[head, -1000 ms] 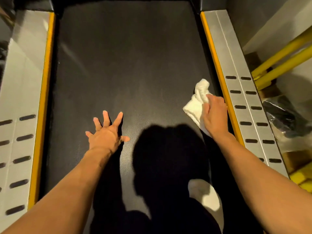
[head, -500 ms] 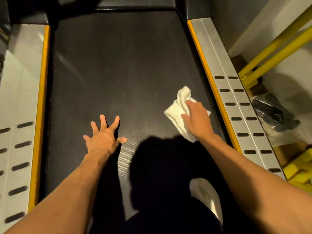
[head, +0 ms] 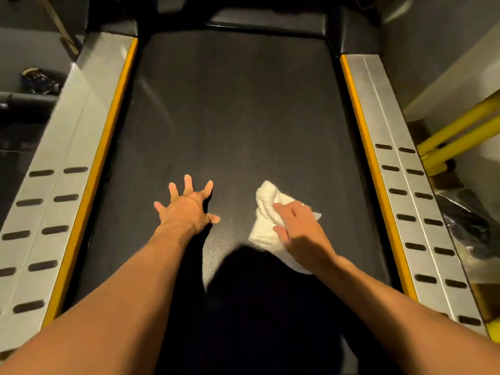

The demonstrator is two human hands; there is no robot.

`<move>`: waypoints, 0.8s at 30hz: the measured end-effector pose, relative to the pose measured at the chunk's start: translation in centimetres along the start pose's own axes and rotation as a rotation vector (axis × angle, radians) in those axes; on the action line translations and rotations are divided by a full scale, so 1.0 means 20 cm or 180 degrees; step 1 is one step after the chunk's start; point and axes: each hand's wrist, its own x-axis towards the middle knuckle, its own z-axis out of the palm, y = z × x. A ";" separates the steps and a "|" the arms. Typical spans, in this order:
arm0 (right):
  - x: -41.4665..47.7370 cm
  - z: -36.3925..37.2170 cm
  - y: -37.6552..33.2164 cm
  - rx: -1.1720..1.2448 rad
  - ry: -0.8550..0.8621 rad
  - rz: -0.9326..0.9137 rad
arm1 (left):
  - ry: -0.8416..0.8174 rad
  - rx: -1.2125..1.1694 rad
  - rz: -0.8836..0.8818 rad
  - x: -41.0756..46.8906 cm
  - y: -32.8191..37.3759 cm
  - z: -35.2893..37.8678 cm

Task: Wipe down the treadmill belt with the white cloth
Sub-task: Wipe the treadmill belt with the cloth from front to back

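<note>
a: where's the white cloth sitting?

b: lower centre of the frame, a bit right of the middle, bunched flat on the treadmill belt. it's well clear of the silver rail at the frame's right.

a: and the hands?

b: the right hand lies on top of the cloth, fingers bent over the bunch, thumb tucked against its near edge, holding and pressing it down. the left hand is just left of it, fingers spread wide, palm braced on the bare belt, holding nothing.

a: how will the cloth handle?

b: i'd judge it light, soft and floppy. it folds and rolls rather than keeping a shape, so loose corners could drag or curl under.

a: best hold?

b: palm over the thick middle, fingers gathering the folds. the belt looks textured and grippy, so it probably needs firm downward pressure to slide evenly.
</note>
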 end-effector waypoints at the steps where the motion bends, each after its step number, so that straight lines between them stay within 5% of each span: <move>1: -0.04 0.02 -0.02 0.0113 0.0013 -0.0400 | 0.0019 -0.0010 -0.0006 0.00 0.00 0.01; 3: -0.03 -0.02 -0.01 0.0225 0.0144 -0.0555 | 0.0079 -0.0032 -0.0008 0.00 0.00 0.02; 9: 0.12 -0.05 0.23 -0.0276 0.1007 0.0901 | 0.0324 -0.0076 0.0096 0.00 -0.02 0.06; 18: -0.07 0.14 -0.02 0.0497 0.0776 -0.0318 | 0.0717 0.0025 0.0275 -0.08 0.07 0.15; 24: 0.20 -0.12 0.26 0.0367 0.1386 0.0475 | 0.0578 0.0487 0.0098 -0.07 0.13 0.15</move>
